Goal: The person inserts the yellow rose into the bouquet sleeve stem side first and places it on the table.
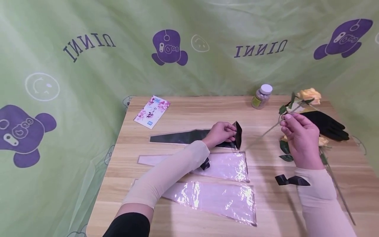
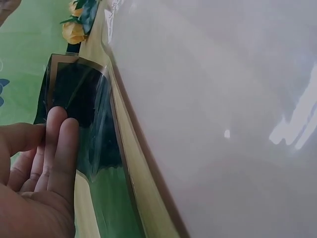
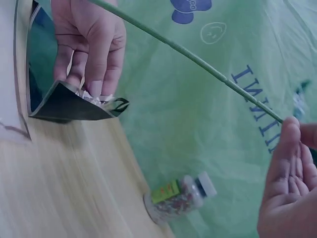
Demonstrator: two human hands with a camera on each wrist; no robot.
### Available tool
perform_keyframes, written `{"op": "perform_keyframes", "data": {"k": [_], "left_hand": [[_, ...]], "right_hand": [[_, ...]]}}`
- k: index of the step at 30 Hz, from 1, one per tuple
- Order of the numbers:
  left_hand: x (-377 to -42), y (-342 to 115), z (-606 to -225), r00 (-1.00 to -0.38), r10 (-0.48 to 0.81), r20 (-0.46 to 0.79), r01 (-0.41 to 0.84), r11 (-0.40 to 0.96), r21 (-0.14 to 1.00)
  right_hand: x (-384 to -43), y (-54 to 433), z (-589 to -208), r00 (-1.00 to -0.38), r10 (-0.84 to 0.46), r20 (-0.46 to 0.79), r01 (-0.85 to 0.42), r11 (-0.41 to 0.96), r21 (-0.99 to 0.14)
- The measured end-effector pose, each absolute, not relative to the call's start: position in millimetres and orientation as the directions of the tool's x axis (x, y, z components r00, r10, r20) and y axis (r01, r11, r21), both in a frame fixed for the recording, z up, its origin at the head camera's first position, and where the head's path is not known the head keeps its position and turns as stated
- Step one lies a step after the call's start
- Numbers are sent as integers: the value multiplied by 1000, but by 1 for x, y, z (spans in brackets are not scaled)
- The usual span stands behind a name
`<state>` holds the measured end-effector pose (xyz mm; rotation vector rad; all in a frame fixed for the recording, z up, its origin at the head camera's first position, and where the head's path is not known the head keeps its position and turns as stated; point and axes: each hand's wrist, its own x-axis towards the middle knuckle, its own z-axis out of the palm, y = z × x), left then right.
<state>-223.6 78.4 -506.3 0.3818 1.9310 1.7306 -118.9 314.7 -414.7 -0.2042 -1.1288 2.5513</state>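
Two hands above the tabletop (image 1: pixel 201 112) in the head view. Raised at right, pinched between thumb and fingertips of the right hand (image 1: pixel 301 140): a peach-yellow rose (image 1: pixel 311 95), clear of the wood. Long axis of its stem (image 1: pixel 273 127) slanting from far right down to near left; bloom pointing far and right, lower end pointing at the wide mouth of a black sleeve (image 1: pixel 174 136), exact tip too blurred to tell. Pinched at that mouth by the left hand (image 1: pixel 222 134), with the rim bent upward; narrow end to the left, long axis left to right. Nearer, side by side and tapering the same way, a middle pale sleeve (image 1: pixel 228 164) and a near pale sleeve (image 1: pixel 225 202). Past the right hand, a black glove (image 1: pixel 325 123) and a second rose (image 1: pixel 323 142) lying down. At the far edge, a capped bottle (image 1: pixel 261 96); at far left, a flowered packet (image 1: pixel 152 112).

In the left wrist view, thumb and fingers together at the rim of the black sleeve, two fingertips against its film.

In the right wrist view, a straight green stem, long axis running from the pinching right hand leftward, past the left hand and its grip on the black rim.
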Motion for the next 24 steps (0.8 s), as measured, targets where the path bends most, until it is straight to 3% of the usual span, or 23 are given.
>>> {"op": "perform_keyframes", "data": {"k": [4, 13, 24], "left_hand": [[-224, 78, -508, -825, 526, -208, -165, 128, 978], [-224, 75, -502, -820, 525, -227, -224, 70, 972], [-223, 81, -500, -811, 537, -232, -232, 69, 970]], "right_hand": [[-126, 312, -418, -876, 483, 7, -340, -605, -720], [-129, 317, -431, -746, 658, 103, -408, -329, -851], [-131, 318, -446, -728, 677, 108, -396, -286, -873]]}}
